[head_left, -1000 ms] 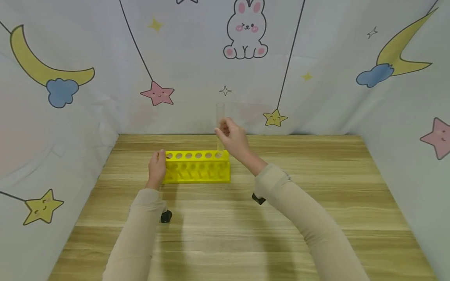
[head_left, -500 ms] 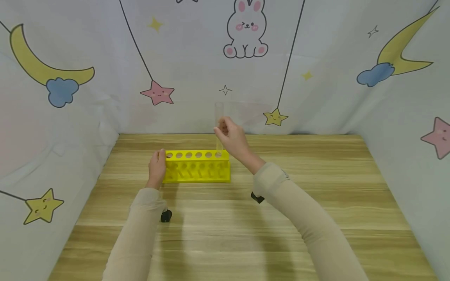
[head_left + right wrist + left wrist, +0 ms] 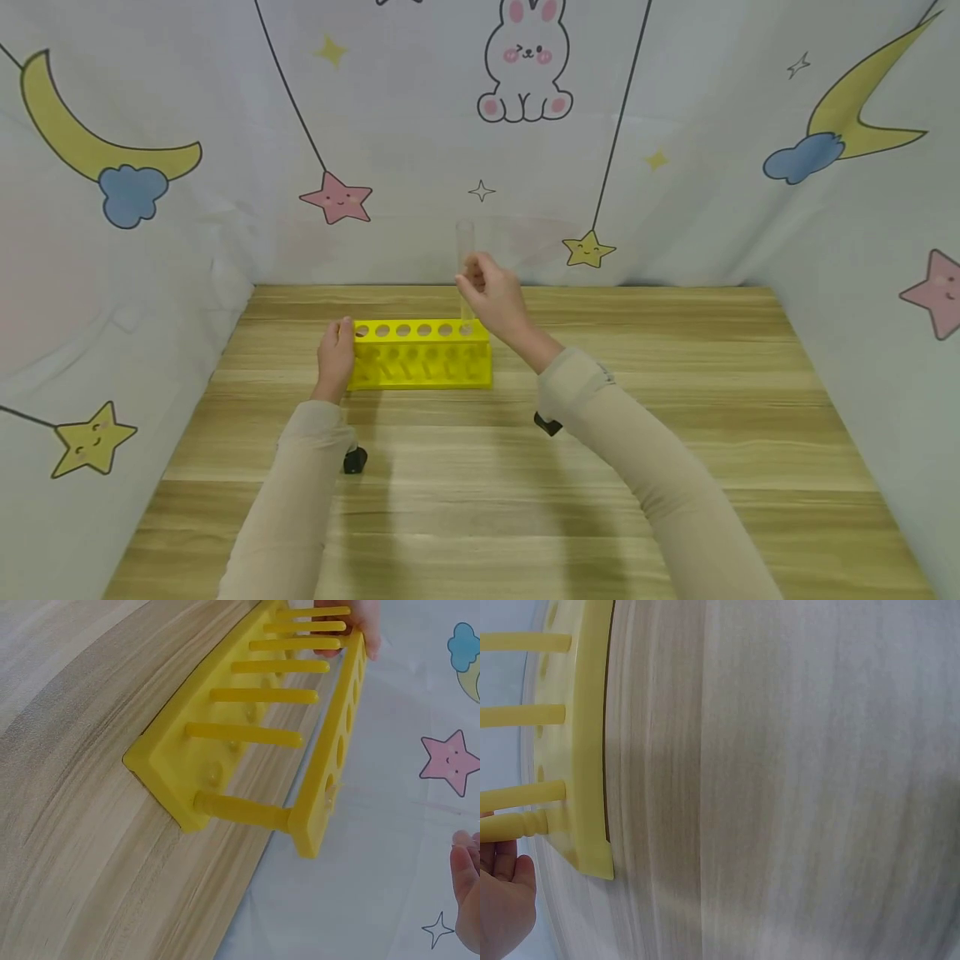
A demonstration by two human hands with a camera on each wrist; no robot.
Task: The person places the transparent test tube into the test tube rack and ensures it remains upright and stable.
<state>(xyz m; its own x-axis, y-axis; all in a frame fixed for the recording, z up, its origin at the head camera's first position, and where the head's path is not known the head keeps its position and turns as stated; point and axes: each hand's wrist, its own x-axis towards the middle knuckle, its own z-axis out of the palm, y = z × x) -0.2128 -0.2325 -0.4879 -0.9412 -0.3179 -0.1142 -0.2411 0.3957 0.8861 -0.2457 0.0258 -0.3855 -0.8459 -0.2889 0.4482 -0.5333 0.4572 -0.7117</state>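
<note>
A yellow test tube rack (image 3: 420,377) stands on the wooden table, with a row of round holes along its upper bar. My left hand (image 3: 335,358) holds the rack's left end; in the left wrist view its fingers (image 3: 506,859) curl by the end post. Above the rack's right end, my right hand (image 3: 495,296) pinches a clear test tube (image 3: 465,237) around its middle. The tube is nearly upright, its lower end at the rightmost hole. In the right wrist view that end shows faintly by the hole; how deep it sits, I cannot tell.
Wood-grain table (image 3: 465,500) surface lies in front of the rack and to both sides. A white curtain (image 3: 405,125) printed with stars, moons and a rabbit hangs behind and at the sides. Slanted yellow pegs (image 3: 247,735) rise from the rack's base.
My right hand and the test tube have shifted slightly left, the tube's lower end staying near the rightmost hole. The left hand and rack have kept their place.
</note>
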